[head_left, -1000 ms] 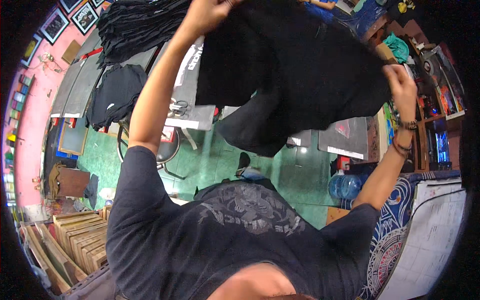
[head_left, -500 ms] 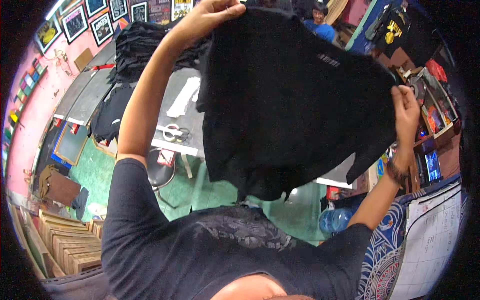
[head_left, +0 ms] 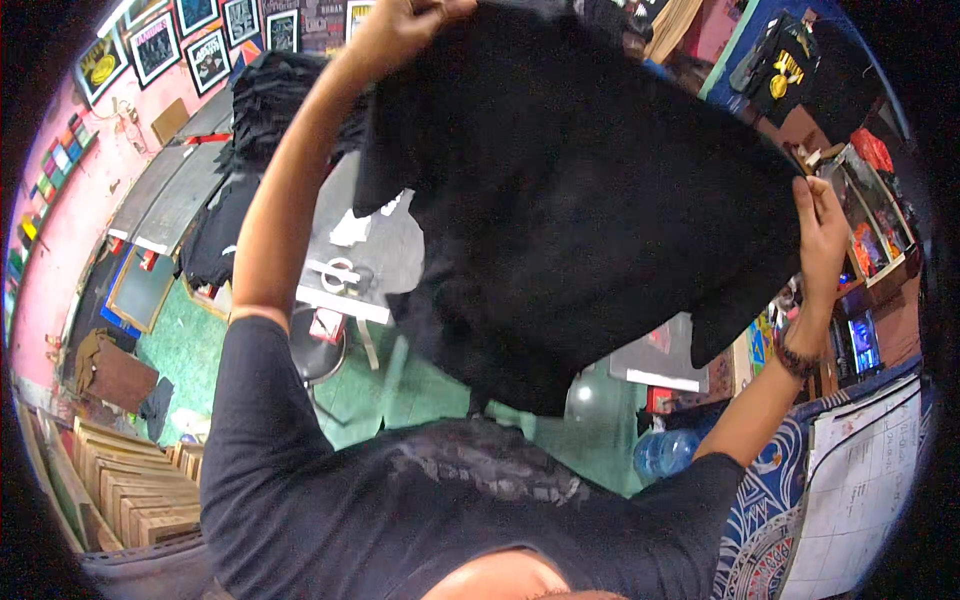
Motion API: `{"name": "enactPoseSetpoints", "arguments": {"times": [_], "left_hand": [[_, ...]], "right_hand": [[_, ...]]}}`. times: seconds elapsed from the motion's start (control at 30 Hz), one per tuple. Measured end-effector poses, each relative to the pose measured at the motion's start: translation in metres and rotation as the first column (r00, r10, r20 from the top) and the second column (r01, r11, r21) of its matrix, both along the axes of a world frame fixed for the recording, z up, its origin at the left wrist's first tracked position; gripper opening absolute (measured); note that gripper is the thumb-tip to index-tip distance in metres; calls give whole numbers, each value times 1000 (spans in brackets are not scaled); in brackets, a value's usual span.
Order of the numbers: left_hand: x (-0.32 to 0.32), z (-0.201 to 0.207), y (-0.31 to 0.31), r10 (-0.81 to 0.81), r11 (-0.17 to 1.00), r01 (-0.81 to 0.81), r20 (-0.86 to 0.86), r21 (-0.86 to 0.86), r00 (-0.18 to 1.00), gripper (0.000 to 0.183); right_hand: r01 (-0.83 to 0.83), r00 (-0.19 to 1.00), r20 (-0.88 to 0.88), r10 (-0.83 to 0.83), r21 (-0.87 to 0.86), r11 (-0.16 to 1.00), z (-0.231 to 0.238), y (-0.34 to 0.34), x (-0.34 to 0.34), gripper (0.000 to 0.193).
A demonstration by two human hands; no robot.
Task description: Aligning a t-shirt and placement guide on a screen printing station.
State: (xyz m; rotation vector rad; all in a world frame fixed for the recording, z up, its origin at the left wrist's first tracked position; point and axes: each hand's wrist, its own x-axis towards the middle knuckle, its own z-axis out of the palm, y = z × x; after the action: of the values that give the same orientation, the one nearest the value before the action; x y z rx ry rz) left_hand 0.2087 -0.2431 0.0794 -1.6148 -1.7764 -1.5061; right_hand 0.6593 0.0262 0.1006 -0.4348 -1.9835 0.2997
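A black T-shirt [head_left: 590,200] hangs spread out in the air before me, its lower edge loose and uneven. At the upper left, my left hand [head_left: 405,32] pinches one corner of it, near the top edge of the picture. My right hand [head_left: 822,228], with a dark bracelet at the wrist, grips the opposite edge lower down at the right. The cloth hides most of the table behind it. On the table's visible part lie scissors [head_left: 362,276], a white roll of tape [head_left: 341,272] and a white piece [head_left: 350,228].
A stack of folded black garments [head_left: 285,105] stands on the table at the far left. Below are a dark stool [head_left: 318,358] and a row of wooden frames [head_left: 140,480]. A blue water bottle [head_left: 668,453] stands at the right, near a cluttered shelf [head_left: 880,215].
Both hands still hold the T-shirt. My left hand has moved slightly up and left, and the cloth has swung, its hem shifting. A person behind it is now hidden.
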Motion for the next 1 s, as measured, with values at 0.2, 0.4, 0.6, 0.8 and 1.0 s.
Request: {"name": "enactPoseSetpoints", "arguments": {"times": [0.2, 0.4, 0.6, 0.8, 1.0], "left_hand": [[-15, 11, -10, -143, 980, 147, 42, -130, 989, 36], [9, 26, -19, -243, 969, 245, 86, -20, 966, 37], [8, -7, -19, 24, 997, -25, -5, -80, 1000, 30], [20, -21, -25, 147, 989, -137, -314, 55, 938, 38], [15, -32, -26, 438, 868, -495, -424, -30, 793, 81]], "right_hand": [[59, 993, 108, -50, -86, 994, -14, 13, 12, 34], [50, 995, 86, -40, -117, 992, 1, 5, 33, 45], [-330, 932, 156, 327, -7, 944, -20, -52, 37, 46], [-141, 971, 186, 149, -56, 988, -20, -63, 41, 44], [-190, 945, 233, 229, -179, 965, -25, -95, 45, 49]]}}
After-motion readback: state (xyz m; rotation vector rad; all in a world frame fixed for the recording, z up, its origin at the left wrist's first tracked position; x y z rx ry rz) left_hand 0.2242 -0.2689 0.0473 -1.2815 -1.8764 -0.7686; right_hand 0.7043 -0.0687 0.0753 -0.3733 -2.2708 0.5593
